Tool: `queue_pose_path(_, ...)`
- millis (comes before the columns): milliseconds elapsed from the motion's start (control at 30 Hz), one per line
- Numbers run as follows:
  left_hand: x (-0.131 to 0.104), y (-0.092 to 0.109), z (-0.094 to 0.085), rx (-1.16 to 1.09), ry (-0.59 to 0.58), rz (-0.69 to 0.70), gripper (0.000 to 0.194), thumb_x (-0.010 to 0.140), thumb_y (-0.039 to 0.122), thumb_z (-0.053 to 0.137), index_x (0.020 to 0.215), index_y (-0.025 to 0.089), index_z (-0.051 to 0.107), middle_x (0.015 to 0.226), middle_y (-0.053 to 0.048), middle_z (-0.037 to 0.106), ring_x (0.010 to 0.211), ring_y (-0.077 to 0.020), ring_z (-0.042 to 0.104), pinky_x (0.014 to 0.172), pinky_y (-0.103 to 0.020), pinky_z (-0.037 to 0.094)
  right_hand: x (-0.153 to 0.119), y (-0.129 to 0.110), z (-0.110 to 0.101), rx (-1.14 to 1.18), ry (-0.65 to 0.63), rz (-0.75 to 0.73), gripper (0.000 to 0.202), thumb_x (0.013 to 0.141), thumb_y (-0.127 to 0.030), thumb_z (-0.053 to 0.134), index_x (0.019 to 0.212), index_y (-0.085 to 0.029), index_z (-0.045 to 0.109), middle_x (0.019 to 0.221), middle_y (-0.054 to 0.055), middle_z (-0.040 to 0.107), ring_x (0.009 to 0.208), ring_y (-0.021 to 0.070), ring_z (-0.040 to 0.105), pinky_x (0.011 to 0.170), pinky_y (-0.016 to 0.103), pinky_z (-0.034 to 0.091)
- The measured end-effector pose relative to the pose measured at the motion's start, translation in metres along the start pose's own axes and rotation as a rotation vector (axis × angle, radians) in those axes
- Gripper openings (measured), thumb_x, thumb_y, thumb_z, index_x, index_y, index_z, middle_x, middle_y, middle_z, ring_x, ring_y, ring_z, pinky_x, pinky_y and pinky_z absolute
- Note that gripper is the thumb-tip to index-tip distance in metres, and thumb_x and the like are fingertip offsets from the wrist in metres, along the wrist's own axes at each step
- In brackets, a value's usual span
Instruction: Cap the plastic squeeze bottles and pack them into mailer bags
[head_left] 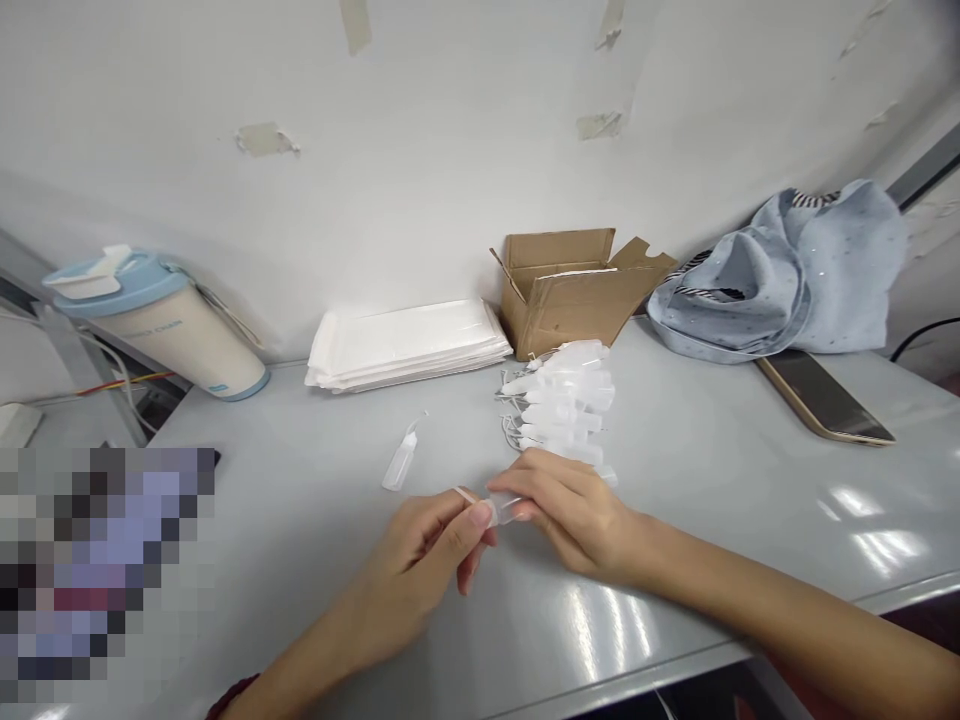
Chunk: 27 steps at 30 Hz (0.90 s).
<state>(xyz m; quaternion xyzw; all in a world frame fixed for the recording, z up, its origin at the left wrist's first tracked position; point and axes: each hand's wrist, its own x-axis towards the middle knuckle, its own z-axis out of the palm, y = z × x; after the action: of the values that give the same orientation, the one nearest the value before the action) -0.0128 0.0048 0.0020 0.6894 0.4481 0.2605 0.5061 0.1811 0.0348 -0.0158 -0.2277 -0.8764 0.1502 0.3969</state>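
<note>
Near the front middle of the grey table, my left hand (pixel 439 550) pinches one end of a small translucent plastic bottle (pixel 507 507). The fingers of my right hand (pixel 574 512) are closed on its other end. A thin white strip shows by my left fingers. One similar bottle (pixel 401 462) with a thin looped tail lies alone, behind my left hand. Several more bottles (pixel 562 405) lie in a row just behind my right hand, their thin tails pointing left.
A stack of white sheets or pouches (pixel 409 345) and an open cardboard box (pixel 574 300) stand against the wall. A tumbler (pixel 169 325) leans at the back left. A blue cloth bag (pixel 795 275) and a phone (pixel 829 398) are at the right. The table (pixel 705 450) has a front edge.
</note>
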Motion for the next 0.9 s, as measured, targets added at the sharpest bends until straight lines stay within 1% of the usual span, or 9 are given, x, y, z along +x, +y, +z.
queue_pose_path(67, 0.0, -0.001, 0.003, 0.108, 0.019, 0.033, 0.043, 0.097, 0.036, 0.029, 0.059, 0.019, 0.042, 0.053, 0.003, 0.046, 0.052, -0.0115, 0.046, 0.055, -0.023, 0.038, -0.001, 0.0, 0.002, -0.064, -0.017, 0.01, 0.03, 0.097, -0.023, 0.027, 0.094, -0.014, 0.055, 0.07, 0.006, 0.057, 0.06, 0.0146, 0.05, 0.053, 0.026, 0.043)
queue_pose_path(100, -0.001, -0.003, 0.005, 0.187, 0.032, 0.09, 0.042, 0.097, 0.033, 0.03, 0.059, 0.02, 0.042, 0.053, 0.003, 0.045, 0.051, -0.0115, 0.045, 0.054, -0.024, 0.038, -0.002, 0.0, 0.002, -0.072, -0.039, 0.046, 0.031, 0.097, -0.022, 0.026, 0.088, -0.015, 0.055, 0.066, 0.004, 0.056, 0.056, 0.0136, 0.048, 0.051, 0.025, 0.041)
queue_pose_path(200, -0.001, -0.012, 0.012, 0.479, 0.066, 0.346, 0.033, 0.096, 0.023, 0.031, 0.066, 0.019, 0.044, 0.058, 0.002, 0.048, 0.052, -0.0124, 0.045, 0.051, -0.025, 0.037, 0.0, -0.003, 0.002, -0.054, -0.144, 0.238, 0.033, 0.095, -0.022, 0.027, 0.068, -0.019, 0.045, 0.052, -0.003, 0.041, 0.044, 0.0098, 0.035, 0.044, 0.024, 0.031)
queue_pose_path(300, 0.001, -0.022, 0.017, 0.759, 0.113, 0.55, 0.029, 0.097, 0.018, 0.03, 0.074, 0.017, 0.047, 0.061, 0.0, 0.052, 0.05, -0.0141, 0.045, 0.046, -0.026, 0.034, 0.003, -0.004, 0.002, 0.007, -0.24, 0.426, 0.035, 0.094, -0.026, 0.028, 0.06, -0.022, 0.032, 0.049, -0.007, 0.026, 0.041, 0.0081, 0.024, 0.044, 0.024, 0.024)
queue_pose_path(467, 0.003, -0.025, 0.018, 1.064, 0.23, 0.749, 0.02, 0.094, 0.014, 0.04, 0.077, 0.017, 0.048, 0.061, 0.0, 0.05, 0.05, -0.0154, 0.044, 0.044, -0.028, 0.032, 0.008, -0.003, 0.0, 0.137, -0.318, 0.646, 0.039, 0.094, -0.028, 0.029, 0.056, -0.021, 0.026, 0.048, -0.007, 0.028, 0.043, 0.0077, 0.027, 0.047, 0.025, 0.025)
queue_pose_path(567, 0.003, -0.021, 0.018, 1.116, 0.245, 0.782, 0.016, 0.093, 0.013, 0.043, 0.078, 0.016, 0.049, 0.062, 0.0, 0.049, 0.05, -0.015, 0.042, 0.046, -0.029, 0.033, 0.009, -0.001, -0.002, 0.251, -0.343, 0.749, 0.04, 0.093, -0.028, 0.032, 0.054, -0.021, 0.025, 0.049, -0.006, 0.028, 0.047, 0.0081, 0.028, 0.047, 0.024, 0.025)
queue_pose_path(733, 0.006, -0.02, 0.013, 1.03, 0.286, 0.801, 0.018, 0.094, 0.014, 0.038, 0.08, 0.016, 0.049, 0.061, 0.0, 0.05, 0.052, -0.0148, 0.043, 0.048, -0.028, 0.035, 0.008, 0.001, 0.001, 0.465, -0.321, 0.875, 0.041, 0.092, -0.034, 0.036, 0.055, -0.02, 0.026, 0.052, -0.006, 0.025, 0.049, 0.0082, 0.027, 0.046, 0.023, 0.026)
queue_pose_path(833, 0.01, -0.022, 0.005, 0.949, 0.343, 0.77, 0.014, 0.095, 0.015, 0.038, 0.087, 0.015, 0.05, 0.064, -0.002, 0.053, 0.055, -0.0149, 0.046, 0.05, -0.027, 0.039, 0.007, 0.0, 0.002, 0.599, -0.279, 0.882, 0.044, 0.093, -0.043, 0.036, 0.057, -0.02, 0.028, 0.053, -0.007, 0.027, 0.048, 0.0078, 0.029, 0.046, 0.022, 0.027)
queue_pose_path(900, 0.012, -0.023, -0.001, 0.899, 0.372, 0.749, 0.009, 0.094, 0.016, 0.042, 0.09, 0.015, 0.05, 0.067, -0.004, 0.057, 0.06, -0.0157, 0.051, 0.053, -0.027, 0.042, 0.007, -0.003, 0.001, 0.602, -0.264, 0.837, 0.046, 0.094, -0.047, 0.036, 0.057, -0.019, 0.032, 0.054, -0.006, 0.029, 0.049, 0.0076, 0.03, 0.047, 0.022, 0.027)
